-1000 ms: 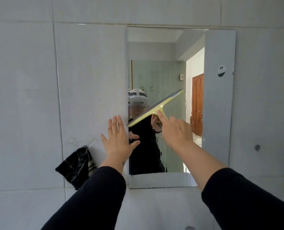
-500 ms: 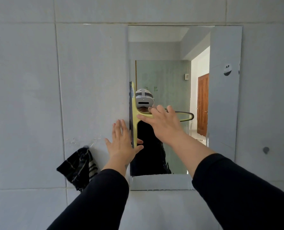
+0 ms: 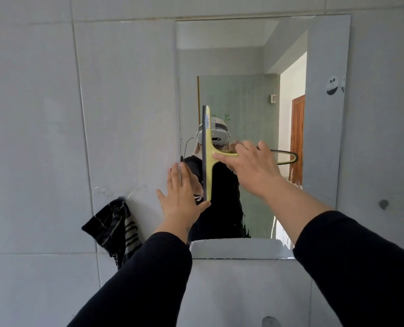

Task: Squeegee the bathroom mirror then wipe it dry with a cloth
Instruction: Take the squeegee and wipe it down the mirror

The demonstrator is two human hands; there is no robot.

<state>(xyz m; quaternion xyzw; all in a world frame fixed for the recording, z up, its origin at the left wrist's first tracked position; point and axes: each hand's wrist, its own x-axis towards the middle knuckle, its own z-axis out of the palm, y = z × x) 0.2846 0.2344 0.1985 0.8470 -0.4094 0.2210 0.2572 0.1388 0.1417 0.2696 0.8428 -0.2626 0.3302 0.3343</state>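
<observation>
Item: yellow squeegee (image 3: 208,154), blade upright (long axis 12 to 6 o'clock) against the mirror (image 3: 323,142) near its left edge, handle pointing to 3 o'clock; small blue label on blade head, unreadable. Right hand (image 3: 250,166) clasps the handle; left hand (image 3: 181,197) spread flat, empty, at 7 o'clock of the blade. Striped dark cloth (image 3: 116,228) hangs on the tiled wall (image 3: 31,138) at 8 o'clock, lettering illegible.

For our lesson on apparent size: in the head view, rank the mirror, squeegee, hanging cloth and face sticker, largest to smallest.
1. Mirror
2. Squeegee and cloth: too close to rank
3. Sticker
</observation>
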